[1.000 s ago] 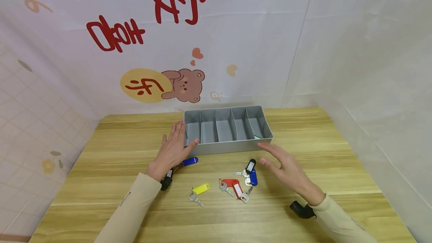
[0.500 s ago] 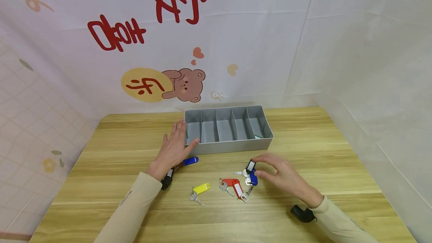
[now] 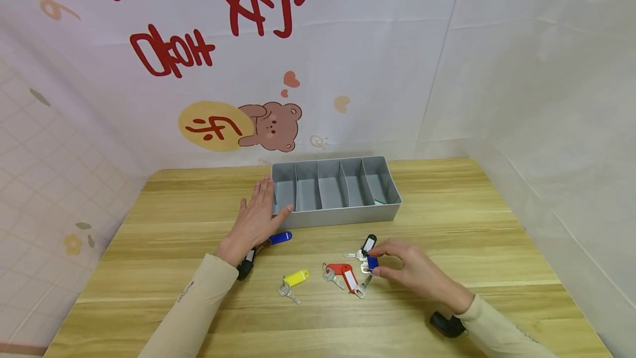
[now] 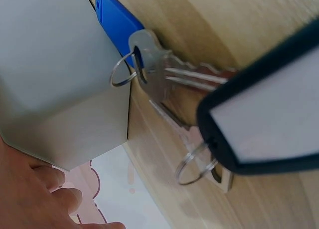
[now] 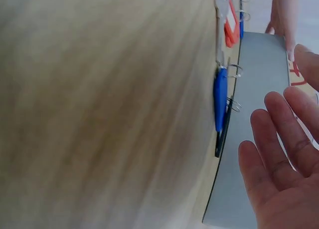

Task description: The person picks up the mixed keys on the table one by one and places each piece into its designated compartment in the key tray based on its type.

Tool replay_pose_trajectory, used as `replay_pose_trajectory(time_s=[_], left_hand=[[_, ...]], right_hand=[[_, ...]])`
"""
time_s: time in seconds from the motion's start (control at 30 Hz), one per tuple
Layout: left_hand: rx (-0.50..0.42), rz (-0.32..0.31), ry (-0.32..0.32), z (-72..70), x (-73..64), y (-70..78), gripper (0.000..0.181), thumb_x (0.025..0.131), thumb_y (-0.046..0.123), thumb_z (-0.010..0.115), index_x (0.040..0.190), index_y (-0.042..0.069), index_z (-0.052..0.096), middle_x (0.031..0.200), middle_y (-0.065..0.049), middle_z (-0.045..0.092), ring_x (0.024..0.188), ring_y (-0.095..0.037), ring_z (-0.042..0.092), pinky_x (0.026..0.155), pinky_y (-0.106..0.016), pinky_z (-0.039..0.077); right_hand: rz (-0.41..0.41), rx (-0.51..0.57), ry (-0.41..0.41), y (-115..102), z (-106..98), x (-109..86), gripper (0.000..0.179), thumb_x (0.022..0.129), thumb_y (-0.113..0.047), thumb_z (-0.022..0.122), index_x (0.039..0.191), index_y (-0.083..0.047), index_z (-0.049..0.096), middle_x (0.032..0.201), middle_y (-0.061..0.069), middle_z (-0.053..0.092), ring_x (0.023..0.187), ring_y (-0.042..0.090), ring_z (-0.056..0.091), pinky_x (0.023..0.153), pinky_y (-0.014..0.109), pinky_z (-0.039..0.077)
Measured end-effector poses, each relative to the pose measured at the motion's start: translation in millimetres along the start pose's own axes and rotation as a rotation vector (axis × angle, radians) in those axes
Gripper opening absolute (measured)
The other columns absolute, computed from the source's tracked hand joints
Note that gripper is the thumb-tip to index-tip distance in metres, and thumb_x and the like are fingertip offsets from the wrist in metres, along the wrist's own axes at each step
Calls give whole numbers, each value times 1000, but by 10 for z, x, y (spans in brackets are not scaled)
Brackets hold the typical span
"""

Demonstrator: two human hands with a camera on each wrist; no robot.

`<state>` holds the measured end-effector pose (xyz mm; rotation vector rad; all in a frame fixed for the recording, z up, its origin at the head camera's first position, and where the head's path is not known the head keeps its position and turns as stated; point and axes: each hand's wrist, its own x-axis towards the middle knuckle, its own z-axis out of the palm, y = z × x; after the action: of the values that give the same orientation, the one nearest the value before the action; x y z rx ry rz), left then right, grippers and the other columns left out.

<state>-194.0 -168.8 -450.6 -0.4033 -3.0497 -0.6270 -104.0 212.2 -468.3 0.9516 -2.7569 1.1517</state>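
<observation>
My left hand (image 3: 255,220) lies with straight fingers along the left end of a grey divided box (image 3: 343,215), its thumb over the front rim. My right hand (image 3: 414,267) is low over the table, thumb and index finger apart at the edge of a blue key tag (image 3: 372,263). A black key tag (image 3: 369,243) with a white label lies against that blue one, keys beside them. In the right wrist view the fingers (image 5: 279,149) are loosely spread. By my left wrist lie another blue key tag (image 4: 114,22) and a black key tag (image 4: 264,109) with keys.
A yellow key tag (image 3: 296,278) with its key lies at centre front. Two more, a red tag (image 3: 339,269) and a white-labelled red tag (image 3: 350,279), lie to its right. Behind the box hangs a printed white curtain (image 3: 377,70). A green-edged slip (image 3: 380,201) sits in the rightmost compartment.
My right hand has come down and left from beside the box's front right corner to the blue key tag. The left hand has stayed on the box.
</observation>
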Motion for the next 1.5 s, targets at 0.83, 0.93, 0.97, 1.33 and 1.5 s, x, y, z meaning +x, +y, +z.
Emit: replay_pose_trajectory(time_s=[0.83,0.93,0.97,1.33,1.5], left_hand=[[4,-3,-10,18,8,-7,98,103,66,44,164,-3,9,172,-20,8,158,-39,7,114,-76,15],[6,0,-7,17,9,-4,98,103,65,45,164,-3,10,172,-20,8,158,-39,7,114,-77,15],[7,0,-6,16,8,-3,98,103,64,46,164,-3,10,172,-20,9,158,-39,7,114,-77,16],[8,-2,-6,9,4,-3,97,103,63,46,164,-4,11,172,-19,8,158,-40,9,114,-76,16],[18,-3,-7,6,3,-2,96,103,63,46,164,-4,11,172,-20,9,157,-41,11,114,-76,16]], right_hand=[[50,46,-47,77,151,-2,15,90,-15,82,105,-16,76,102,-8,72,94,8,67,84,28,57],[45,26,-45,78,161,4,15,90,-14,83,103,-16,77,100,-8,72,92,8,67,82,27,57],[41,17,-44,77,164,7,15,89,-13,83,103,-16,77,100,-8,71,91,8,67,82,27,57],[16,-30,-32,39,183,28,14,88,-7,83,96,-17,77,93,-11,68,84,5,63,75,26,55],[7,-42,-32,48,189,34,15,89,-5,81,92,-19,76,89,-12,67,82,1,60,73,25,55]])
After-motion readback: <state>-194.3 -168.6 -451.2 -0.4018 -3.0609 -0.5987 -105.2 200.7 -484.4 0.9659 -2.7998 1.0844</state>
